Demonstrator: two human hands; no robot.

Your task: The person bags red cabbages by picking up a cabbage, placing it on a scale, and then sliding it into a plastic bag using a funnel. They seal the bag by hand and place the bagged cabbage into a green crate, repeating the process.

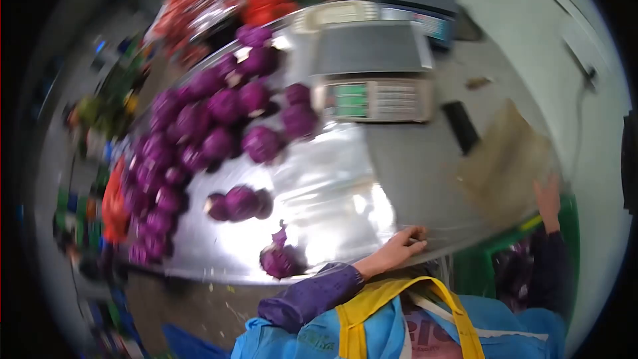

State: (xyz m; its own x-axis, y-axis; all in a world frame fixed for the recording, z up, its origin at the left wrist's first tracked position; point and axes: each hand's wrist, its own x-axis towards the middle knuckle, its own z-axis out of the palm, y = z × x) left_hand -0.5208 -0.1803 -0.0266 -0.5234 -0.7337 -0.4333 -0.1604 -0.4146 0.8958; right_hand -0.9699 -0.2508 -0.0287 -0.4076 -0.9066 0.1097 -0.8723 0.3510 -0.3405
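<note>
My left hand (397,251) rests near the front edge of the metal table, its fingers loosely curled, and I cannot make out anything in them. At the right, my right hand (548,201) touches the lower right side of a brown sheet (508,163); its fingers are blurred. A single purple cabbage (279,260) with a torn leaf lies left of my left hand, near the front edge. Behind it sit a few more cabbages (242,203) in a row. Several purple cabbages (193,121) are piled along the table's left side.
A scale (375,100) with a flat tray stands at the back centre, with a second scale (419,6) behind. A black phone (460,126) lies left of the brown sheet. Clear plastic sheeting (332,173) covers the middle. A green crate (568,252) stands at the lower right.
</note>
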